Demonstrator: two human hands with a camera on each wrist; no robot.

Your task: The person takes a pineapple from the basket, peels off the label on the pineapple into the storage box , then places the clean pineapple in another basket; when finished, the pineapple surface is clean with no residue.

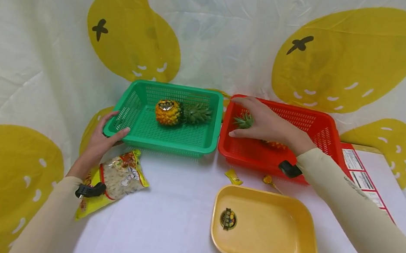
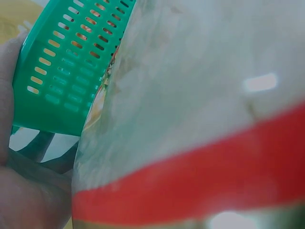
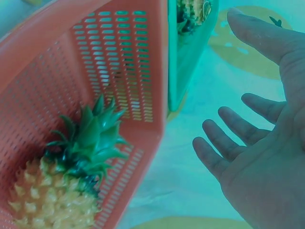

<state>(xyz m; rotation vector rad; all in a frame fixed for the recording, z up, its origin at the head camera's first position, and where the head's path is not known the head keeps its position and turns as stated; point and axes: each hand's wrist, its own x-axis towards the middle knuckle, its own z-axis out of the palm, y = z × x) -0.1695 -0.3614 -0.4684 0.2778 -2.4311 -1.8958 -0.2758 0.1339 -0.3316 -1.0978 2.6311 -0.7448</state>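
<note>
Thumb and fingers of the left hand (image 1: 99, 142) grip the near left corner of the green basket (image 1: 161, 143). In the left wrist view this hand (image 2: 31, 193) lies against the basket's green wall (image 2: 57, 107), its fingers partly hidden. A pineapple (image 1: 167, 112) lies on its side inside, leaves to the right. Above the red basket (image 1: 260, 165), the right hand (image 1: 267, 120) hovers, thumb and fingers spread, partly covering a second pineapple (image 1: 244, 121). In the right wrist view the empty hand (image 3: 259, 157) is apart from that pineapple (image 3: 55, 195).
A snack bag (image 1: 121, 175) lies below the left wrist and fills much of the left wrist view. A small yellow packet (image 1: 234, 177) and a lollipop (image 1: 267, 180) lie between the red basket and a yellow tray (image 1: 262, 229). A red-and-white printed box (image 1: 363, 174) is at the right.
</note>
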